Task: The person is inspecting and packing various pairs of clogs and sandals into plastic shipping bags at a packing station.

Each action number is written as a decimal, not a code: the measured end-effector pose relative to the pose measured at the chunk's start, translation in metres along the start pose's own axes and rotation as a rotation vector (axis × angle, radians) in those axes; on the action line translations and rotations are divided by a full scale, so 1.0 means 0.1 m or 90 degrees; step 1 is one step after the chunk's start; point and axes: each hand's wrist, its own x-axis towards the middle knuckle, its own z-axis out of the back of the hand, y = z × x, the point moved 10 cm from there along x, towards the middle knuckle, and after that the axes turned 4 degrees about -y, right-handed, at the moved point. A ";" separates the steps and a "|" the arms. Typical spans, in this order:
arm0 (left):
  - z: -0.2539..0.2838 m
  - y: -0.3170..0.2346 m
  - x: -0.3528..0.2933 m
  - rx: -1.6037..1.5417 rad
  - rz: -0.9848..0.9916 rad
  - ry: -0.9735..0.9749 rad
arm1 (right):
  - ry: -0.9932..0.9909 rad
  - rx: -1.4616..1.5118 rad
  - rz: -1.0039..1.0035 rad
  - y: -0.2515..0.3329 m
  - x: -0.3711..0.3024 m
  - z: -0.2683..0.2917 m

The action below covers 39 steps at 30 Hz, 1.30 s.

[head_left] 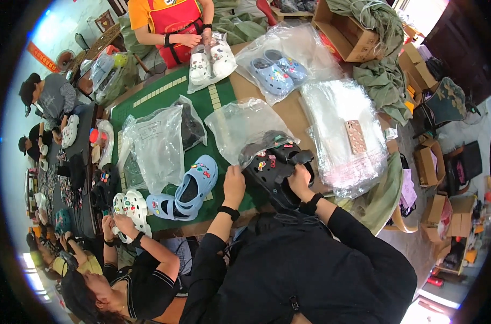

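Your L hand (234, 186) is pinching the edge of a clear bag (245, 120) at its mouth; your R hand (300, 183) is closed on the near end of the black shoes (266, 168), which are partly in that bag, at the near edge of the desk (148, 110), right in front of you. Blue shoes (198, 183) w/ charms are just L of your L hand. On your R, a phone (356, 136) lies atop a bag stack (332, 108). Opp. you, a co-worker (175, 19) holds bagged white shoes (222, 59).
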 end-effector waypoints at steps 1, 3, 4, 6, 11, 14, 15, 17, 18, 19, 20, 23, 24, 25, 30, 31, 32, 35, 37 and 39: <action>-0.03 0.09 0.00 0.023 0.058 0.009 | -0.016 0.009 -0.011 0.00 0.01 0.02; -0.14 0.20 -0.02 0.017 0.109 0.057 | -0.051 0.020 0.003 0.03 0.00 0.05; -0.23 0.30 -0.05 0.013 0.164 0.102 | -0.054 0.019 -0.001 0.02 0.00 0.05; -0.27 0.30 -0.03 0.038 0.126 0.099 | -0.040 0.007 -0.008 0.02 0.01 0.02; -0.28 -0.03 0.00 0.060 0.005 0.146 | -0.029 -0.017 -0.020 -0.03 0.04 0.01; -0.22 -0.33 -0.06 0.008 -0.057 0.140 | -0.036 -0.045 -0.085 -0.08 0.07 -0.02; -0.21 -0.35 -0.07 -0.022 -0.051 0.135 | -0.013 -0.048 -0.098 -0.08 0.08 -0.05; -0.19 -0.26 -0.06 -0.087 0.023 0.115 | 0.005 -0.035 -0.094 -0.04 0.09 -0.07; -0.17 -0.16 -0.07 -0.152 0.102 0.094 | 0.000 -0.035 -0.098 -0.02 0.08 -0.07; -0.19 -0.11 -0.09 -0.148 0.125 0.123 | -0.019 -0.043 -0.066 0.06 0.06 -0.07; -0.17 -0.05 -0.10 -0.147 0.123 0.121 | -0.035 -0.048 -0.028 0.18 0.07 -0.09; -0.23 0.26 -0.15 -0.138 0.188 0.150 | 0.077 -0.032 0.005 0.34 0.13 -0.34; -0.23 0.30 -0.14 -0.152 0.197 0.148 | 0.100 -0.021 0.028 0.39 0.16 -0.38; -0.24 0.31 -0.13 -0.172 0.193 0.148 | 0.098 -0.021 0.027 0.41 0.19 -0.39; -0.15 0.17 0.01 -0.189 0.171 0.131 | 0.003 -0.020 0.020 0.49 0.19 -0.32; -0.16 0.15 0.00 -0.173 0.164 0.141 | 0.005 -0.021 0.020 0.48 0.16 -0.34; -0.19 0.12 0.00 -0.157 0.156 0.150 | 0.084 -0.026 -0.009 0.40 0.13 -0.48; -0.31 0.47 -0.26 -0.060 0.141 0.126 | 0.385 -0.021 0.038 0.44 -0.13 -0.86; -0.35 0.62 -0.35 0.001 0.169 0.181 | 0.498 -0.026 0.074 0.36 -0.39 -0.95; -0.44 0.66 -0.38 0.126 0.159 0.288 | 0.366 0.066 0.207 0.55 -0.46 -0.69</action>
